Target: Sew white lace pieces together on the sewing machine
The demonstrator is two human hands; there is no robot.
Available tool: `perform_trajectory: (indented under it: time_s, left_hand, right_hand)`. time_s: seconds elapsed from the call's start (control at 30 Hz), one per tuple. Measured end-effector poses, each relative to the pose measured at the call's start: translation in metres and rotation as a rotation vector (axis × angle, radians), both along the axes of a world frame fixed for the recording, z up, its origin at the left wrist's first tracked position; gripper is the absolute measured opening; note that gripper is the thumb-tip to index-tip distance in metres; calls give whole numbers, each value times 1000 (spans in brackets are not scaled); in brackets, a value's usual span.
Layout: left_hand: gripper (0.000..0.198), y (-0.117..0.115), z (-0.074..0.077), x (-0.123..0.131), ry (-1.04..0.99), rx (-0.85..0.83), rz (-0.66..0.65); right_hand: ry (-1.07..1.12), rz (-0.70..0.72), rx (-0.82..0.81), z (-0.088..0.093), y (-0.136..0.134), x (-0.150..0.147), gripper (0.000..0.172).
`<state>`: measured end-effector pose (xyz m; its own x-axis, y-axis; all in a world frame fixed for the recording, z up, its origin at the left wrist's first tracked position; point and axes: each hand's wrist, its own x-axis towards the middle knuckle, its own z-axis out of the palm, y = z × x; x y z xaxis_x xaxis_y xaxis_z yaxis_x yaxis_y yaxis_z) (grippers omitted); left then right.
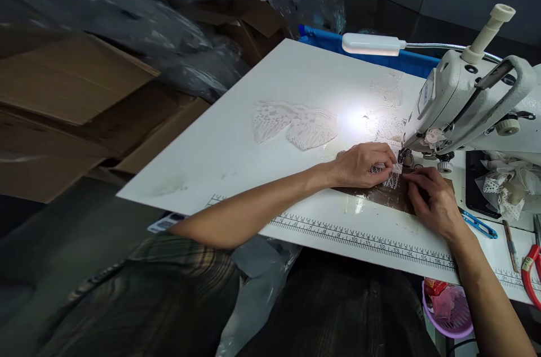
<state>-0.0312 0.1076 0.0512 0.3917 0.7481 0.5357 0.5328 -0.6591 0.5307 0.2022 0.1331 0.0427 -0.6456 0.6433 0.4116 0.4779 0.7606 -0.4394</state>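
My left hand (pixel 367 164) is closed, its thumb and fingers pinching a piece of white lace (pixel 393 178) just in front of the sewing machine's needle area. Close beside it, my right hand (pixel 433 199) has its thumb and fingertips drawn together at the right edge of the same lace. The white sewing machine (pixel 452 98) stands over the fingertips, and its presser foot is partly hidden. Under both hands lies a brown plate (pixel 391 196) on the table. More lace (pixel 389 123) stretches behind my left hand.
Lace pieces (pixel 313 129) lie flat on the white table (pixel 236 160). A lamp (pixel 372 44) lights the work. Blue thread snips (pixel 479 224), red-handled scissors (pixel 528 272) and lace scraps (pixel 505 191) are at right. A purple basket (pixel 454 326) sits below; cardboard boxes (pixel 63 81) stand left.
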Motion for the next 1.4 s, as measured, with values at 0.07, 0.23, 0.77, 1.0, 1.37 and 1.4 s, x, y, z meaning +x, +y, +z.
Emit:
perform_trajectory:
  time_s: [0.07, 0.23, 0.77, 1.0, 1.37, 1.4]
  left_hand:
    - [17, 1, 2, -1, -28, 37, -9]
    - [18, 4, 1, -2, 35, 68, -40]
    - [26, 4, -9, 0, 452, 182, -81]
    - [31, 2, -8, 2, 510, 228, -73]
    - [22, -3, -3, 1, 529, 223, -80]
    - [23, -4, -3, 1, 533, 219, -78]
  right_hand:
    - [-49, 68, -7, 2, -2, -1, 33]
    - [-159, 133, 37, 2, -2, -2, 38]
    - [-178, -70, -356, 25, 35, -2, 30]
    - [-146, -63, -86, -2, 20, -4, 34]
    - [-325, 45, 115, 6, 19, -1, 35]
    - [-327, 45, 125, 5, 18, -1, 35]
